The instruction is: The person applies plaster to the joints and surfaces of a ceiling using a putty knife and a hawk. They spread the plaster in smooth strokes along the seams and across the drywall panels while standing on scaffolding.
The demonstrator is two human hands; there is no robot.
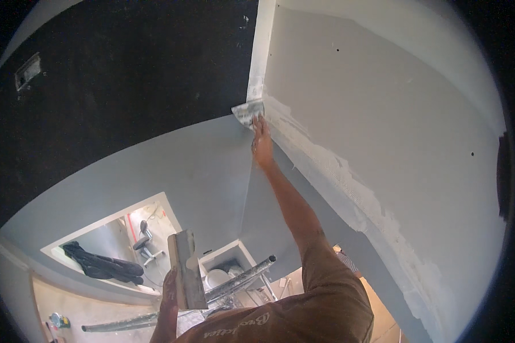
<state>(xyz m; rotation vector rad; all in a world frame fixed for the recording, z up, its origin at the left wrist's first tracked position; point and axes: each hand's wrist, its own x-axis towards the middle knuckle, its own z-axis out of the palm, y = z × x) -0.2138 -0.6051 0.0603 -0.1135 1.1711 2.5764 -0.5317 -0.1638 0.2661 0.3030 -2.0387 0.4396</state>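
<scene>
My right hand (261, 140) reaches up at full arm's length, its fingers closed on a drywall knife (248, 113). The wide blade is pressed into the corner where a black surface, a blue-grey wall and a pale board meet. Along the board's lower edge runs a rough white band of joint compound (349, 186), with a smoother white strip (261, 54) going up from the corner. Low in the view, my left hand (169, 288) grips a long metal mud pan (187, 271) by its side. Pale compound shows along the pan; some left fingers are hidden behind it.
Below is a white-framed wall opening (169, 211) with a dark garment (100, 264) over its sill and a swivel chair (147, 240) beyond. Compound-spattered metal poles (243, 277) cross beneath me, near a white bucket (216, 278). A can (59, 320) stands lower left. A recessed box (28, 72) sits in the black surface.
</scene>
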